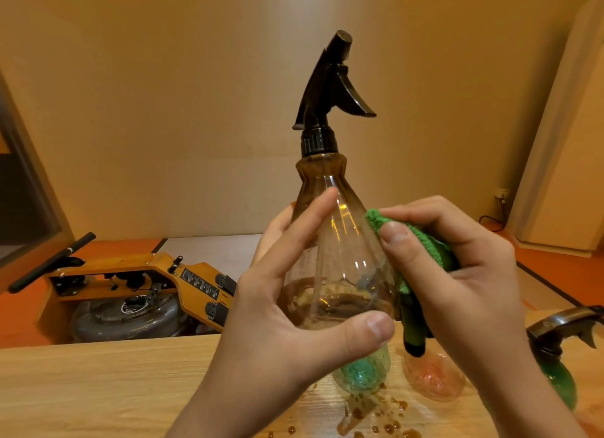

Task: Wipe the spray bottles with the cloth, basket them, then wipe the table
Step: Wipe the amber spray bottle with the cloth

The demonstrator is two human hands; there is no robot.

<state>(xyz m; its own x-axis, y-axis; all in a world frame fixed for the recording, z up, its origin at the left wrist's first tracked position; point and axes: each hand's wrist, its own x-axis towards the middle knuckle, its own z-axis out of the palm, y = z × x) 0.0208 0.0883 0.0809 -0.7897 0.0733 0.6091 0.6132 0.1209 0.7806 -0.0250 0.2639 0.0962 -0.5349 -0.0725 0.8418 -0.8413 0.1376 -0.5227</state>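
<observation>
Two hands share the head view: the left hand (294, 333) grips the clear spray bottle (343, 235), raised above the table (98, 388); the right hand (464, 284) pinches the green cloth (428, 245) against its side. Bottle-wiping is in hand; next probably come further strokes, then basketing, though no basket shows.

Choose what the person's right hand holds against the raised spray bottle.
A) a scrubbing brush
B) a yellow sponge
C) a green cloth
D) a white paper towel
C: the right hand pinches a green cloth against the side of the clear spray bottle, which the left hand holds up above the table.
</observation>
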